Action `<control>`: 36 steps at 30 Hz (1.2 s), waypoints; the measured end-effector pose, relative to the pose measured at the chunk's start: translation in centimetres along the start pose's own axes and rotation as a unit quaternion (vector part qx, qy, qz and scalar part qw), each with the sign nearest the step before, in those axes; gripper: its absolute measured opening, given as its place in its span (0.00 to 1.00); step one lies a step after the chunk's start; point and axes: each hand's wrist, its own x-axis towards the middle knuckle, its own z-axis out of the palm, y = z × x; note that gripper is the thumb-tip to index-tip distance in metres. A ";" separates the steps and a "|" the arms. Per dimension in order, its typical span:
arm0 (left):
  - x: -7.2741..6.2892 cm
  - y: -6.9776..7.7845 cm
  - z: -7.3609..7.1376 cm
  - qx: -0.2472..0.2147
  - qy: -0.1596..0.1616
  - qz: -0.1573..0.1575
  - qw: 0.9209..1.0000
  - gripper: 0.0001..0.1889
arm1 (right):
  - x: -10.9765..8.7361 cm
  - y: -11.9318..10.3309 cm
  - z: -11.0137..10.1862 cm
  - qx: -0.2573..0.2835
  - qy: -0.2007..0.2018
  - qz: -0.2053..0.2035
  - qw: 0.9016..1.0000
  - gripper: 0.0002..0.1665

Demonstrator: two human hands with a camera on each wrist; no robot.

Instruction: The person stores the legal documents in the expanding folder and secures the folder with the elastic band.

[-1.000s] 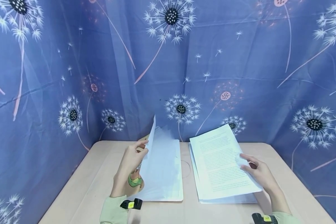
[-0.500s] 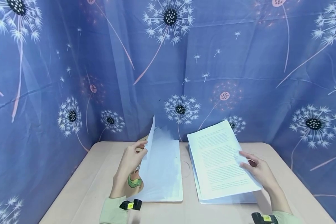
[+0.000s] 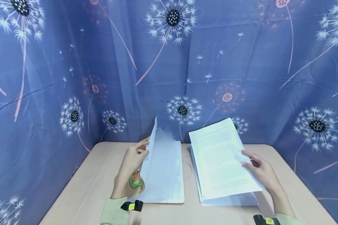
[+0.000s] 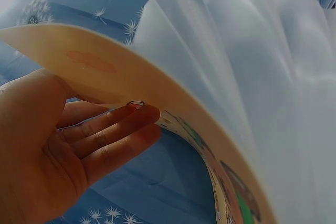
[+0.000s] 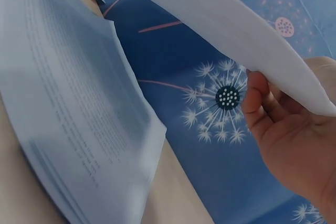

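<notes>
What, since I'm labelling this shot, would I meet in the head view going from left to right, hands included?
Left hand → folder → printed paper → right hand. Each hand overlaps what it holds, so the order goes by their middles.

the person's left hand (image 3: pixel 132 161) and right hand (image 3: pixel 261 173) were bare. the left sleeve (image 3: pixel 113 212) and right sleeve (image 3: pixel 288 220) were both plain pale green. on the left cuff sat a black strap (image 3: pixel 125 205) with a bright yellow label (image 3: pixel 131 206) and a small dark block (image 3: pixel 139 205). the right cuff bore a matching strap (image 3: pixel 276 221), yellow tag (image 3: pixel 269 221) and dark housing (image 3: pixel 258 219).
</notes>
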 end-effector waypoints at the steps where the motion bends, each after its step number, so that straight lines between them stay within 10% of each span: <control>1: 0.0 0.0 0.1 0.002 0.001 0.000 1.000 0.20 | 0.0 -0.2 -0.1 -0.003 0.004 -0.005 1.000 0.33; 36: 0.1 0.0 0.7 0.012 0.002 0.002 1.000 0.20 | 3.5 -10.5 2.7 0.108 0.008 -0.020 0.994 0.34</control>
